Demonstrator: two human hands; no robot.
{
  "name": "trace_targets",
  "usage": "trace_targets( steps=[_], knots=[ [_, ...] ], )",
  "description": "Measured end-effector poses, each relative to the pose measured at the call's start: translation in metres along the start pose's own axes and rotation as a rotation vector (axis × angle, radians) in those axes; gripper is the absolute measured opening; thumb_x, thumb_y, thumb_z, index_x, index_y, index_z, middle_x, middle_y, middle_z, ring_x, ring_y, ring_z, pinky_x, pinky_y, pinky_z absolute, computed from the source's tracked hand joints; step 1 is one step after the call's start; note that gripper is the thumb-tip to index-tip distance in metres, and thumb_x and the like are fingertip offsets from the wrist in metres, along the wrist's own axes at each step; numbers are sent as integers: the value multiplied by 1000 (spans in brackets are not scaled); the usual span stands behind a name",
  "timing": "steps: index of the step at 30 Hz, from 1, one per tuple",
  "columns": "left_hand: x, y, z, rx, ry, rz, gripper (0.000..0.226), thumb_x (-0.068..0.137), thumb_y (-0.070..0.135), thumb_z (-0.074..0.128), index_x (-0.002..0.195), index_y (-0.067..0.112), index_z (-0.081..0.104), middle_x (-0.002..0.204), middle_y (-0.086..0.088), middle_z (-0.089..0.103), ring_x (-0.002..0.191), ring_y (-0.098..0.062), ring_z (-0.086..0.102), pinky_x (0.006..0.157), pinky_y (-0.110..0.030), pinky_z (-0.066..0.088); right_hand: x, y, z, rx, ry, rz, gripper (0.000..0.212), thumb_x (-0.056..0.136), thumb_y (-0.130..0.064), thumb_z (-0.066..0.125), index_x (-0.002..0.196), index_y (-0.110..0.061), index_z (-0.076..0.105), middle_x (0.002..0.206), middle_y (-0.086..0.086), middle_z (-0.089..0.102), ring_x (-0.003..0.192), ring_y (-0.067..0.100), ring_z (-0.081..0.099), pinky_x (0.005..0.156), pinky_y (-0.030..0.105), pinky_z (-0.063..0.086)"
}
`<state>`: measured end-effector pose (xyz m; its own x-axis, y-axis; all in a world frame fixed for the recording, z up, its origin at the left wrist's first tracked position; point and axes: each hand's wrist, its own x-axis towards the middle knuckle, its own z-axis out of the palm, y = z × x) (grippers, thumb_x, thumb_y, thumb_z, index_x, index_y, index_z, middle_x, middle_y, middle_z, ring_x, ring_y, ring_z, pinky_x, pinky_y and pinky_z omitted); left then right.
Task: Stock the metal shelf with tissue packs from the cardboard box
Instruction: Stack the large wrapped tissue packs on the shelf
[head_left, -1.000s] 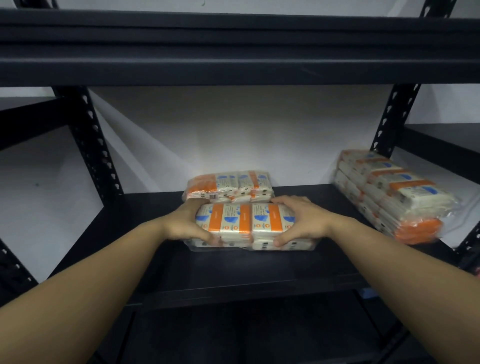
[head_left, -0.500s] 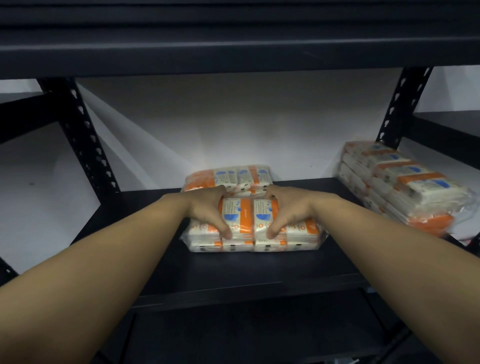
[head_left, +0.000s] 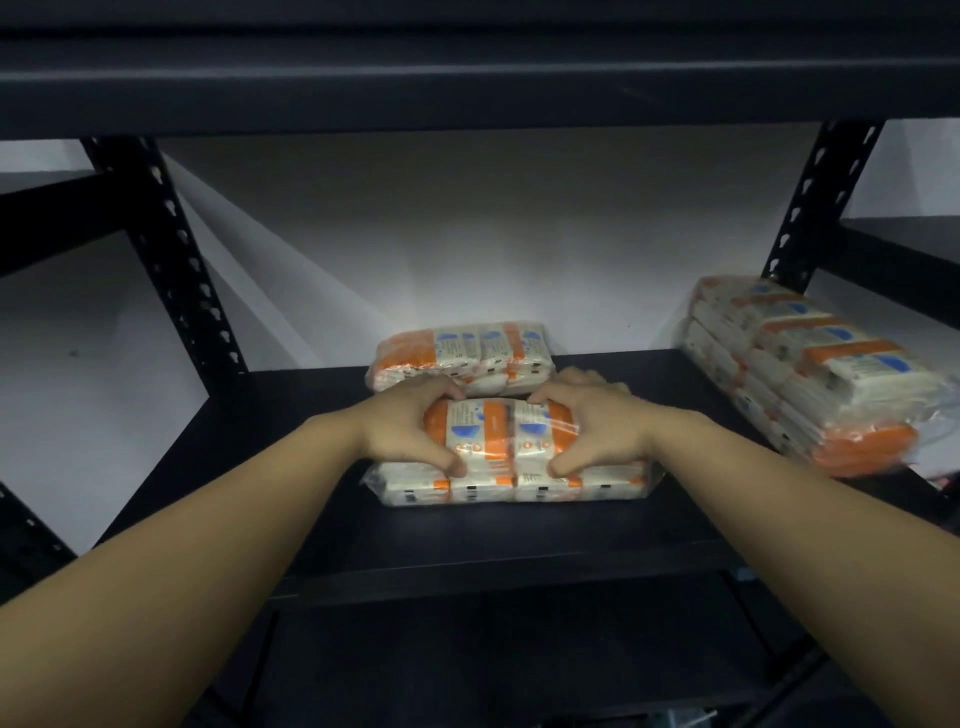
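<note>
An orange-and-white tissue pack (head_left: 501, 441) in clear wrap lies flat on the black metal shelf (head_left: 467, 535), in the middle. My left hand (head_left: 410, 431) grips its left half and my right hand (head_left: 597, 431) its right half, thumbs on the front, fingers over the top. Just behind it lies a second tissue pack (head_left: 462, 356), near the back wall. A stack of tissue packs (head_left: 810, 374) sits at the shelf's right end. The cardboard box is out of view.
A shelf beam (head_left: 467, 78) runs overhead across the top of the view. Perforated black uprights stand at the left (head_left: 171, 260) and right (head_left: 826, 197). A lower shelf (head_left: 493, 649) shows dark beneath. A white wall lies behind.
Both hands have slid from the pack's outer ends toward its middle and pushed it deeper onto the shelf, closer to the rear pack. The camera has moved nearer.
</note>
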<state>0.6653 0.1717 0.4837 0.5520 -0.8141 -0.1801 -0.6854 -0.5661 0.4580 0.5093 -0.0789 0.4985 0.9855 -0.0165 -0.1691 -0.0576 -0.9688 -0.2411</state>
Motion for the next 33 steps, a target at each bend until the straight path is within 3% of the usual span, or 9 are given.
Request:
trace_targets(
  steps=[4, 8, 15, 18, 20, 22, 25, 28, 33],
  knots=[
    [-23, -8, 15, 54, 196, 147, 105, 66, 79, 75, 155, 45, 31, 157, 12, 30, 142, -12, 33, 118, -40, 36, -26, 10, 17, -32, 187, -83, 92, 67, -70, 71, 148, -48, 35, 149, -14, 37, 136, 15, 28, 116, 45, 20],
    [-45, -10, 37, 43, 350, 242, 78, 76, 67, 79, 144, 44, 49, 153, 12, 39, 138, -7, 33, 116, -37, 35, -45, 12, 37, -95, 323, -119, 87, 76, -79, 68, 152, -47, 40, 162, -16, 31, 148, 13, 24, 120, 44, 16],
    [-54, -13, 43, -27, 385, 223, 67, 76, 57, 84, 137, 41, 61, 151, 13, 48, 137, -6, 43, 118, -39, 40, -56, 12, 50, -14, 405, -136, 63, 88, -56, 74, 146, -45, 53, 160, -15, 42, 151, 13, 30, 124, 43, 20],
    [-61, -21, 46, -106, 435, 195, 79, 66, 67, 84, 138, 48, 56, 149, 16, 38, 138, -6, 40, 115, -29, 38, -65, 16, 56, 87, 490, -94, 72, 79, -66, 76, 144, -45, 54, 166, -10, 32, 154, 15, 20, 125, 49, 21],
    [-70, -29, 48, -183, 485, 128, 89, 62, 66, 88, 140, 48, 51, 140, 15, 37, 127, -2, 46, 108, -21, 39, -73, 21, 63, 276, 589, 41, 82, 73, -64, 83, 146, -45, 53, 168, -4, 27, 154, 17, 19, 121, 44, 26],
    [-76, -33, 52, -236, 475, 61, 85, 66, 53, 93, 140, 47, 51, 131, 12, 48, 114, -4, 59, 100, -25, 50, -79, 27, 70, 468, 611, 133, 86, 70, -54, 91, 147, -44, 52, 160, -1, 39, 147, 13, 36, 116, 35, 35],
    [-75, -35, 57, -370, 464, 56, 73, 69, 37, 95, 132, 41, 59, 118, 13, 68, 102, -4, 70, 90, -29, 60, -83, 31, 79, 640, 584, 136, 75, 71, -36, 95, 138, -33, 63, 127, -13, 68, 109, -5, 65, 100, 26, 55],
    [-67, -35, 52, -505, 502, 24, 70, 62, 34, 97, 126, 37, 67, 113, 7, 74, 101, -10, 73, 91, -32, 61, -85, 31, 79, 673, 664, 170, 54, 73, -26, 95, 122, -26, 75, 109, -16, 73, 94, -9, 67, 82, 12, 54],
    [-41, -22, 26, -670, 497, 65, 80, 47, 45, 101, 118, 26, 71, 111, -2, 79, 103, -20, 76, 91, -42, 61, -102, 40, 61, 664, 817, 184, 42, 70, -27, 95, 109, -23, 80, 100, -13, 76, 92, -1, 70, 79, 9, 51]
  ],
)
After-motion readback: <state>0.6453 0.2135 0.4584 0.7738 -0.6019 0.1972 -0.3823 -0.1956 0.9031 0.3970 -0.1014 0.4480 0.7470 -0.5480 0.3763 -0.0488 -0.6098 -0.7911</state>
